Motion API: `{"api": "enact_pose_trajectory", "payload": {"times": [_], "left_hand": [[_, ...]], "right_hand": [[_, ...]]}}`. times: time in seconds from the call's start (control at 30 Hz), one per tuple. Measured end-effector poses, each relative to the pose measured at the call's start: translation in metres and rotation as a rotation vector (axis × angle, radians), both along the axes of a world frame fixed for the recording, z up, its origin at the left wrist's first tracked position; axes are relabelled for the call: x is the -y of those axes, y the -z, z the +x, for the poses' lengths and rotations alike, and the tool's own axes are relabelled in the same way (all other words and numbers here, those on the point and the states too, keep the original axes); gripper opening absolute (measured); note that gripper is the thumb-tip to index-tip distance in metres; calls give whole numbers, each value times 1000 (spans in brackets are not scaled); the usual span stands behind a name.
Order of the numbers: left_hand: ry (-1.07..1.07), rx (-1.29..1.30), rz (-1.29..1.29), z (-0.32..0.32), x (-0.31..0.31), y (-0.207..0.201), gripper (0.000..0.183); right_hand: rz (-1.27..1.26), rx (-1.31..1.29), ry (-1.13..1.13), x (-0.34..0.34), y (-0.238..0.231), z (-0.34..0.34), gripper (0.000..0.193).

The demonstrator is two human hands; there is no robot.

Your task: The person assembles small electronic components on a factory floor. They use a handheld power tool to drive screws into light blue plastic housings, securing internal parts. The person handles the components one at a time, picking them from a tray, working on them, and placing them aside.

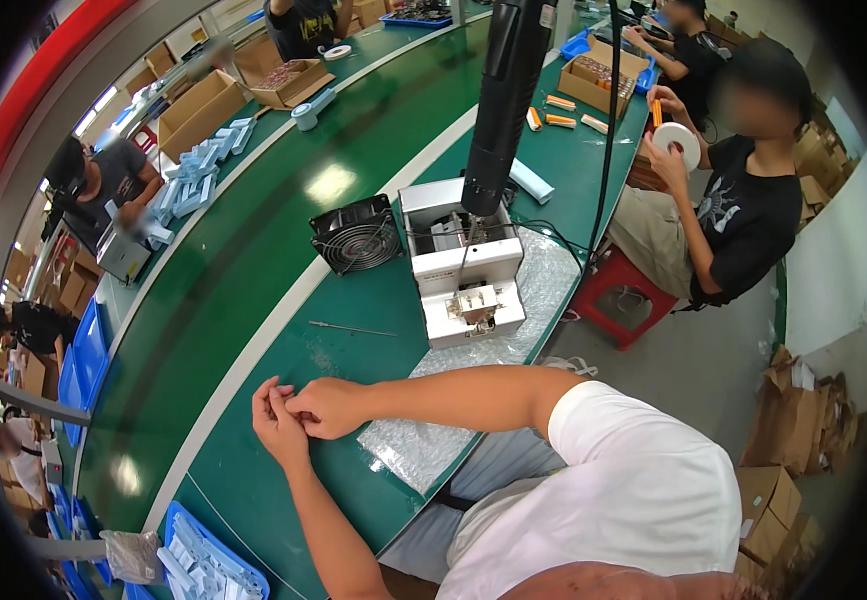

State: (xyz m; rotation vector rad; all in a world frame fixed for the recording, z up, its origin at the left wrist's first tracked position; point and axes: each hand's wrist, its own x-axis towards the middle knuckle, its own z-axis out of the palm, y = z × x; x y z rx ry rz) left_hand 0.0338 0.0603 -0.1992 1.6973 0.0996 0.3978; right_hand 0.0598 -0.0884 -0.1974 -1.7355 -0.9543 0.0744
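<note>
My left hand point(281, 425) and my right hand point(328, 408) meet over the green bench top, left of a sheet of bubble wrap point(408, 445). Both have bent fingers, and the right fingertips press against the left hand's fingers. Whatever may lie between them is too small or hidden to make out. Beyond my hands a thin metal rod point(353, 328) lies on the bench, touched by neither hand. Farther off stands a white machine point(438, 275) with an open top and metal parts at its front. A black electric screwdriver point(496, 120) hangs upright above it, its thin bit reaching down into the machine.
A black fan point(357, 236) stands left of the machine. Beyond it runs a green conveyor point(253, 250) with a pale edge. A blue tray point(243, 565) of light-blue plastic parts sits at lower left. On the right, a co-worker point(753, 190) handles a white roll point(675, 147).
</note>
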Motion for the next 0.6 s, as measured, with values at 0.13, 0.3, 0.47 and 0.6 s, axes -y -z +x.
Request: {"api": "enact_pose_trajectory", "payload": {"times": [0.13, 0.3, 0.47, 0.6], "left_hand": [[9, 10, -10, 0, -1, 1, 21], [10, 30, -17, -1, 2, -3, 21], [3, 0, -45, -1, 1, -1, 21], [-9, -10, -7, -3, 4, -6, 20]], "right_hand": [[-6, 9, -13, 0, -1, 0, 10], [3, -7, -1, 2, -3, 0, 11], [-16, 13, 7, 0, -1, 1, 11], [-25, -18, -12, 2, -5, 1, 13]]}}
